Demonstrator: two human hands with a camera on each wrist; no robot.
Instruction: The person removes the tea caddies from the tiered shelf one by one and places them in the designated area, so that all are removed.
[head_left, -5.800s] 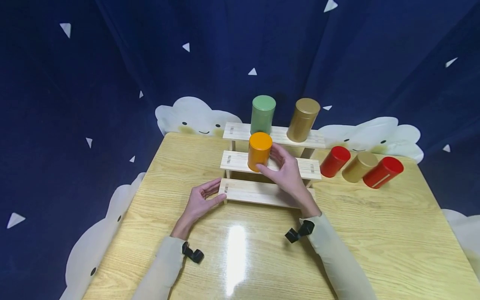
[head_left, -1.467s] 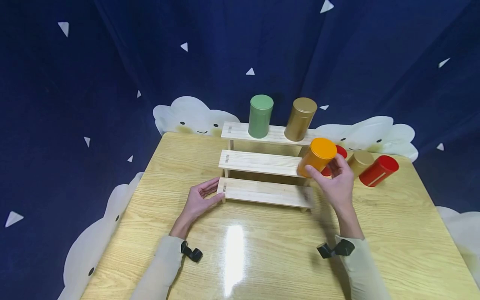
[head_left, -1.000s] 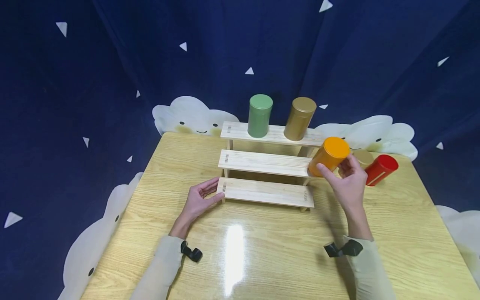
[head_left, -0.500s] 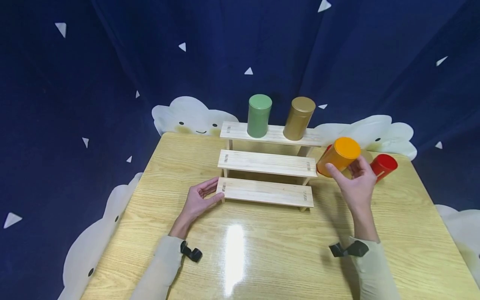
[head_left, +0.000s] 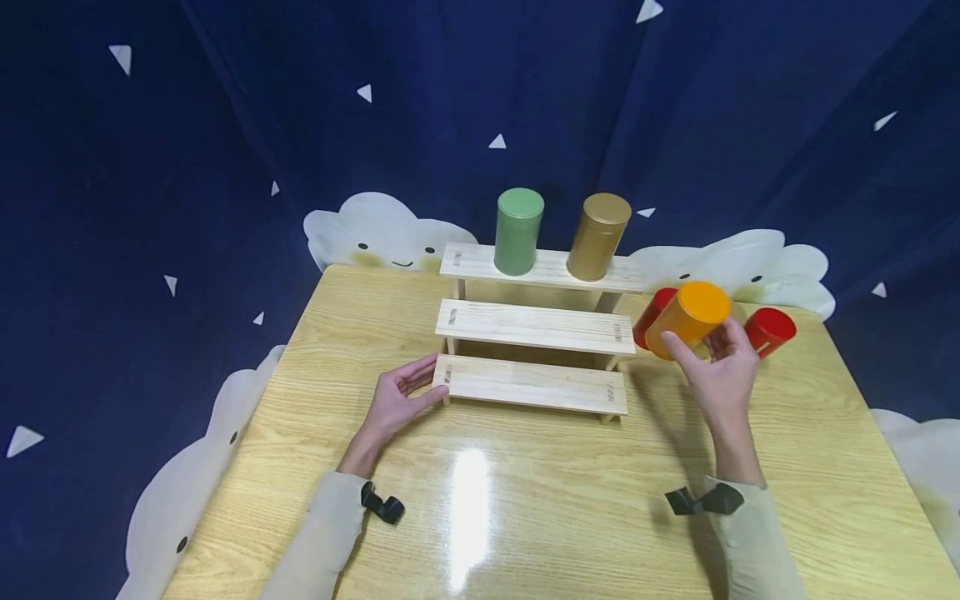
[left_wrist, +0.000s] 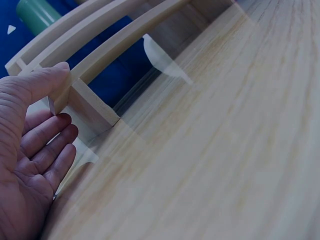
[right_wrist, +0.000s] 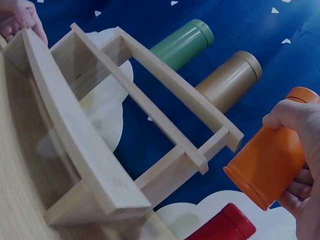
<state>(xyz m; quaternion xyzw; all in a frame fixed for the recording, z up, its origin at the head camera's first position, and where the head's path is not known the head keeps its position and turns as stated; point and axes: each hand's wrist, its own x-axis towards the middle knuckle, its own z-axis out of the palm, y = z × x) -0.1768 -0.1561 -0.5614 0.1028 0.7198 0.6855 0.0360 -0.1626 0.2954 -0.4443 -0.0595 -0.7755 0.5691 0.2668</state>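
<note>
My right hand holds an orange canister with a lid, thumb on its near side. It hangs tilted in the air, just right of a three-tier wooden display rack. In the right wrist view, a gap separates the orange canister from the rack's end. At the rack's lower left corner, my left hand grips the end of the bottom tier, with the thumb on top and the other fingers below. A green canister and a gold canister stand on the top tier.
Right of the rack, a red canister and another red canister stand on the wooden table. Between them a second gold canister is mostly hidden behind the orange one. A dark blue curtain hangs behind the table.
The right hand has carried the orange canister rightward from over the middle tier, past the rack's end, in front of the canisters there. My left hand has stayed at the rack's corner.
</note>
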